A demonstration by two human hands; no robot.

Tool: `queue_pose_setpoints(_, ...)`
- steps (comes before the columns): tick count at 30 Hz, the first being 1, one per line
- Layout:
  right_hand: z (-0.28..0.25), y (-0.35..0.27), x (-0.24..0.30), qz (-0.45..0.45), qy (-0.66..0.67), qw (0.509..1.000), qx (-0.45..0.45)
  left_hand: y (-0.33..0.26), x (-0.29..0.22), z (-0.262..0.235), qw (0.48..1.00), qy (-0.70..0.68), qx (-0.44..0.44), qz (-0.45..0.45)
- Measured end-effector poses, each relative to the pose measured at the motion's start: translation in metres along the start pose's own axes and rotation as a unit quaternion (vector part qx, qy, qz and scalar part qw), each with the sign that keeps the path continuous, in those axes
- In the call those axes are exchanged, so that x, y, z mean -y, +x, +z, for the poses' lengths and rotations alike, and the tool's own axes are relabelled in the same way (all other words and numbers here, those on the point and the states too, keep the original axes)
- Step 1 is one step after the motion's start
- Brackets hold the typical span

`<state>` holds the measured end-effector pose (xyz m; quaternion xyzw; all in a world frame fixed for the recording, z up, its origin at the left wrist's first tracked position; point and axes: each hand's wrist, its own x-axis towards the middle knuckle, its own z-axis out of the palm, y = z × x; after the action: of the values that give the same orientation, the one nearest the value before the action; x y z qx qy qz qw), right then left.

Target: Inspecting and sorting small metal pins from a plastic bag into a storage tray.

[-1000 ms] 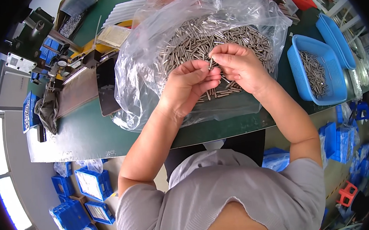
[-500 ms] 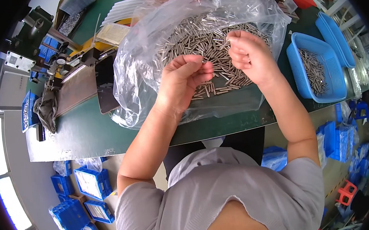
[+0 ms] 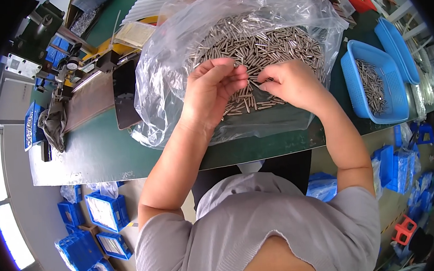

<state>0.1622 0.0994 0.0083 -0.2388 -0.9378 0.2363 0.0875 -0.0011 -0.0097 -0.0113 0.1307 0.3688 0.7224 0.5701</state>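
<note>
So, picking pins point(image 3: 276, 43), I'd guess: left hand point(image 3: 208, 83) pinches a metal bit point(image 3: 235, 64), right hand point(image 3: 291, 82) narrowed beside it, grip unclear; next wants a light pinch.

Showing no readable words, numbers or signs; just bearing faint, pale, illegible marks point(image 3: 126, 174) near the front left edge of the dark green, flat-topped worktable point(image 3: 97, 149), appearing too small for deciphering.

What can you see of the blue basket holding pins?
The blue basket is rectangular, round-cornered and open-topped, looks plastic, and has perforated walls. It stands upright on the green table, partly filled with loose metal pins. A second blue basket sits close beside it. Neither left hand nor right hand touches it.
</note>
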Motion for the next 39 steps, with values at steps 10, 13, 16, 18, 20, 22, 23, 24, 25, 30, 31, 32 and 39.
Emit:
queue_pose_setpoints(10,0.028,0.000,-0.003,-0.184,-0.242,0.945,-0.121,0.000,0.000,0.004,1.000,0.022,0.000,0.011)
queue_pose_setpoints(13,0.019,0.006,-0.016,-0.141,-0.081,0.981,-0.105,0.001,-0.001,0.002,0.999,0.042,-0.011,0.015)
queue_pose_setpoints(16,-0.002,0.006,-0.013,-0.019,0.188,0.981,-0.033,0.000,-0.001,-0.002,0.994,0.104,0.024,-0.004)
queue_pose_setpoints(18,-0.007,0.006,-0.017,-0.020,0.342,0.939,-0.024,0.001,-0.001,0.003,0.986,0.157,0.038,-0.031)
queue_pose_setpoints(20,-0.016,0.003,-0.012,0.016,0.377,0.926,0.013,0.000,-0.001,0.005,0.983,0.176,0.048,-0.030)
queue_pose_setpoints(22,-0.018,0.003,-0.009,0.052,0.412,0.909,0.050,-0.001,-0.001,0.006,0.979,0.196,0.055,-0.029)
queue_pose_setpoints(23,-0.018,0.003,-0.009,0.067,0.431,0.896,0.083,-0.001,0.000,0.007,0.977,0.201,0.062,-0.029)
queue_pose_setpoints(24,-0.017,0.003,-0.008,0.082,0.450,0.882,0.116,-0.001,0.000,0.007,0.976,0.205,0.069,-0.029)
queue_pose_setpoints(25,-0.017,0.002,-0.007,0.082,0.451,0.881,0.114,-0.002,0.001,0.007,0.976,0.206,0.070,-0.030)
queue_pose_setpoints(30,-0.018,0.001,-0.006,0.098,0.472,0.866,0.133,-0.003,0.004,0.008,0.969,0.231,0.084,-0.010)
queue_pose_setpoints(31,-0.018,0.001,-0.008,0.098,0.472,0.866,0.132,-0.003,0.003,0.008,0.969,0.231,0.084,-0.010)
queue_pose_setpoints(32,-0.018,0.001,-0.011,0.099,0.486,0.859,0.127,-0.004,0.002,0.009,0.965,0.247,0.090,-0.002)
queue_pose_setpoints(39,0.001,0.004,-0.003,0.013,0.350,0.937,-0.010,-0.005,0.004,0.009,0.969,0.232,0.080,0.004)
